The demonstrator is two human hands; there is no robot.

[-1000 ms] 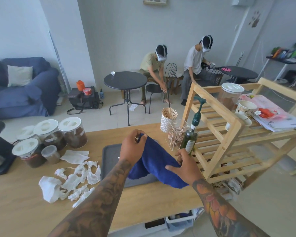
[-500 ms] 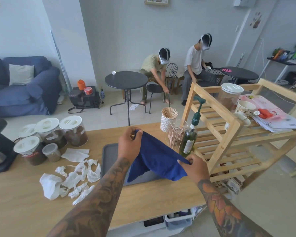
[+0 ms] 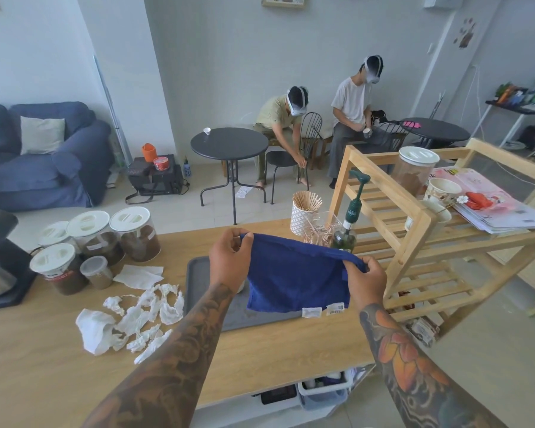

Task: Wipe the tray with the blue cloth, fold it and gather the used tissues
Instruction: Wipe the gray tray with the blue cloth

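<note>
— While the blue cloth (image 3: 294,282) hangs over the tray (image 3: 198,282), what sits furthest to the tray's left?

— A dark coffee machine (image 3: 0,257) at the counter's edge, then a cluster of white-lidded jars (image 3: 105,236) holding brown grounds, all well left of the tray and behind the tissues.

— And the tissues themselves?

— The used tissues (image 3: 130,316) lie crumpled and torn in a loose heap on the wooden counter (image 3: 44,366), just left of the tray, with one flatter sheet nearer the jars.

— Now the hands.

— The left hand (image 3: 229,261) is above the tray's left half, its fingers and thumb pinched shut on the cloth's upper left corner. The cloth is lifted and spread between both hands, its lower edge with two white labels hanging over the tray's right side; whether that edge touches the tray I cannot tell. The right hand (image 3: 366,281) is past the tray's right edge, fingers closed tight on the upper right corner.

— The tray?

— Dark grey, flat on the counter, mostly covered by the left forearm and cloth. Something pale shows under the left wrist, too hidden to name.

— Right of the tray?

— Behind it, a white cup of wooden sticks (image 3: 305,211) and a green pump bottle (image 3: 348,230). Further right stands a slatted wooden rack (image 3: 414,242) carrying a lidded jar, paper cups and magazines.
</note>
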